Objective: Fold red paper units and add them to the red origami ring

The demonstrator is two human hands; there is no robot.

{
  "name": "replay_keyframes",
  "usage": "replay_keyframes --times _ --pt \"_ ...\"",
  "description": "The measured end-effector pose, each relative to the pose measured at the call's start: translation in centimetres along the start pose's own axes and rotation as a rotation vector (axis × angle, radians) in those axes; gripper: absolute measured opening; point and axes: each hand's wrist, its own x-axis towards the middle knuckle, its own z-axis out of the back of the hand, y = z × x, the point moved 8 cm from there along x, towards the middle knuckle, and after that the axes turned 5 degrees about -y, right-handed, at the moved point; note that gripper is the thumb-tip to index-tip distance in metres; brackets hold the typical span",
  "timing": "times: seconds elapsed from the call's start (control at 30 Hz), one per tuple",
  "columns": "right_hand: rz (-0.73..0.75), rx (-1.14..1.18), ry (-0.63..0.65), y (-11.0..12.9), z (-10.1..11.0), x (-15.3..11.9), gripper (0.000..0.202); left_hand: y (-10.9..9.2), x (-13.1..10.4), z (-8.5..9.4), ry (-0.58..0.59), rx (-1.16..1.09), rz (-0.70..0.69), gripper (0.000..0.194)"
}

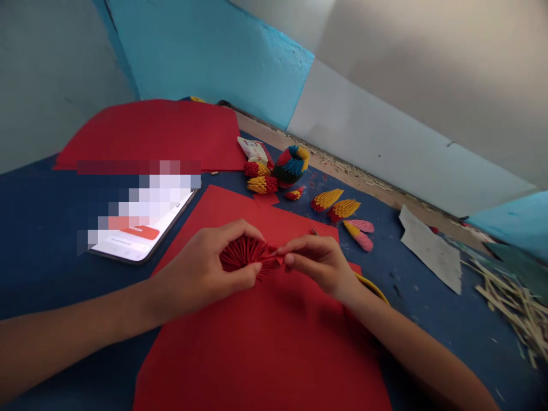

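My left hand (214, 262) wraps thumb and fingers around a round red ring of folded paper pieces (243, 254), its pleats fanning out from the middle. At the ring's right edge, my right hand (314, 262) pinches a small folded red paper piece (277, 258) between thumb and fingertips. That piece touches the ring or sits right against it; I cannot tell whether it is joined. Both hands are just above a large red paper sheet (265, 348). Something thin and dark pokes out behind my right hand.
A phone (141, 251) with a lit screen lies left. Red sheets (162, 134) are stacked behind it. Folded-paper models in yellow and red (327, 200), a multicoloured one (291, 165) and a packet (253, 149) sit at the back. Grey paper (432, 251) and thin strips (509, 302) lie right.
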Motion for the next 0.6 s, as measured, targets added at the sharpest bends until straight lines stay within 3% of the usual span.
replay_keyframes --times 0.6 --pt "-0.003 0.01 -0.03 0.04 -0.01 0.1 0.011 0.01 0.01 -0.06 0.019 0.019 -0.028 0.012"
